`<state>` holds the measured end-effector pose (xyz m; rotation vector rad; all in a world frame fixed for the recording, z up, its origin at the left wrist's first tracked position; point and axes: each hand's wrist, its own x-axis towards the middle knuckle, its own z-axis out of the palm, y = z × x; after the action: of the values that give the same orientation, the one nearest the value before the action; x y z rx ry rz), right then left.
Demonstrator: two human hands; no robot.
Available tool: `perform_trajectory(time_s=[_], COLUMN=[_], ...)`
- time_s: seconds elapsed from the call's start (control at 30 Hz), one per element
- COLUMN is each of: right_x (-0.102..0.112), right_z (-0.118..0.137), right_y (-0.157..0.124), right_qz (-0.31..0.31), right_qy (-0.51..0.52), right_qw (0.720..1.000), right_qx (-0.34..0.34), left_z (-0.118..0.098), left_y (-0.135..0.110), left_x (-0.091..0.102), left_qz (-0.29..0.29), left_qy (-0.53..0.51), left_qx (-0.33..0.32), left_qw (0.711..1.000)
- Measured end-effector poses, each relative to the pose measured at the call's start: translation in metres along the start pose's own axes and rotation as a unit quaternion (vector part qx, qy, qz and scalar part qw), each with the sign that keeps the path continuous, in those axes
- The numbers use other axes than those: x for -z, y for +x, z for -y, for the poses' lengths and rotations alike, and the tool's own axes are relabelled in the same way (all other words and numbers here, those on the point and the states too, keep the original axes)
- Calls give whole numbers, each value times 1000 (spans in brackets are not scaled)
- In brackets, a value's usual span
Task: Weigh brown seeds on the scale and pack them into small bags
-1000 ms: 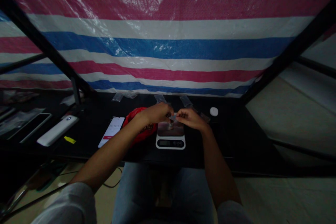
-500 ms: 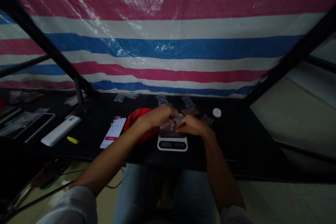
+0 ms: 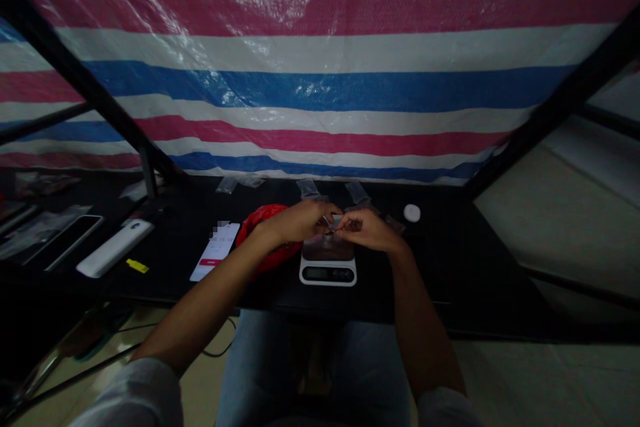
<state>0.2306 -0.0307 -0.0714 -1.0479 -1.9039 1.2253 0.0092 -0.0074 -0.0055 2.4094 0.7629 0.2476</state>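
Note:
My left hand (image 3: 300, 221) and my right hand (image 3: 365, 230) meet in front of me, just above a white digital kitchen scale (image 3: 328, 272). Their fingertips pinch a small transparent plastic bag (image 3: 336, 220) from either side, and a dark bit shows near its lower edge. The fingers hide most of the bag, so its contents are hard to make out. The scale's dark platform lies directly below my hands. A crumpled red plastic bag (image 3: 265, 239) sits against my left wrist.
The black table holds a smartphone (image 3: 217, 252), a white power bank (image 3: 115, 248), a yellow tag (image 3: 137, 266), several small transparent bags (image 3: 309, 188) along the back, brown packets (image 3: 395, 224) and a round white object (image 3: 411, 213). A striped tarpaulin hangs behind.
Both hands have risen slightly above the scale, and their fingertips have drawn closer around the small bag. The scale and other table items stay in place.

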Motion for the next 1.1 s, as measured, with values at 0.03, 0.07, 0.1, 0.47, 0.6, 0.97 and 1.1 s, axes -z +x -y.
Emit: perform_trajectory(time_s=[0.03, 0.07, 0.1, 0.47, 0.6, 0.97, 1.1], right_x=[-1, -1, -2, -7, -9, -9, -10], right_z=[-1, -1, -2, -6, -8, -11, -12], right_y=[1, 2, 3, 10, 12, 14, 15], right_qz=[-10, -16, -19, -75, -60, -63, -60], right_qy=[-3, -8, -15, -77, -86, -96, -98], right_qw=[1000, 1000, 1000, 994, 994, 993, 993], right_qx=[1, 0, -1, 17, 13, 0, -2], left_z=[0, 0, -1, 14, 25, 25, 26], left_y=[-2, -4, -7, -97, -114, -116, -111], left_x=[1, 2, 4, -17, -37, -32, -34], left_qz=[-10, -20, -30, 57, 55, -77, -60], left_qy=[6, 14, 24, 111, 152, 98, 117], left_qx=[4, 9, 16, 173, 226, 200, 243], left_qw=[1000, 1000, 999, 977, 961, 972, 961])
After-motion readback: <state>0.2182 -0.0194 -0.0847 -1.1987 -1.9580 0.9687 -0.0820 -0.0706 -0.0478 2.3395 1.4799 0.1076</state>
